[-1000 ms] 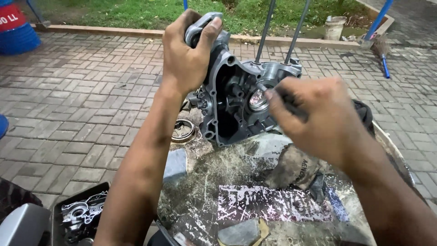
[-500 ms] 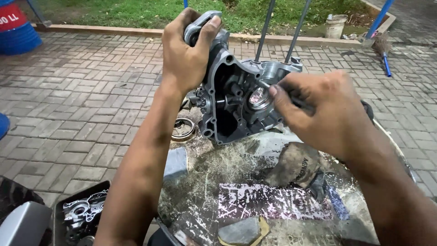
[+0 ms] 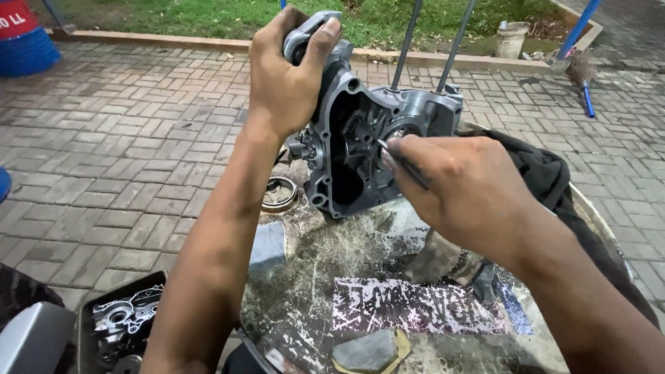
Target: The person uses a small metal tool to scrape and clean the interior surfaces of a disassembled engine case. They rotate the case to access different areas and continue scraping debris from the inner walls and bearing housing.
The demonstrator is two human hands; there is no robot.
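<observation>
worn purple-and-white sticker (image 3: 415, 305) on tabletop, red label (image 3: 17, 19) on blue barrel, top left

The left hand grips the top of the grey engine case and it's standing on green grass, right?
Not grass. The head view shows the left hand gripping the top of the grey engine case, but the case stands on a worn, scratched table. The grass lies far behind.

The grey metal engine case (image 3: 360, 138) stands upright on its lower edge, open side facing the viewer, two long studs rising from its top.
</observation>
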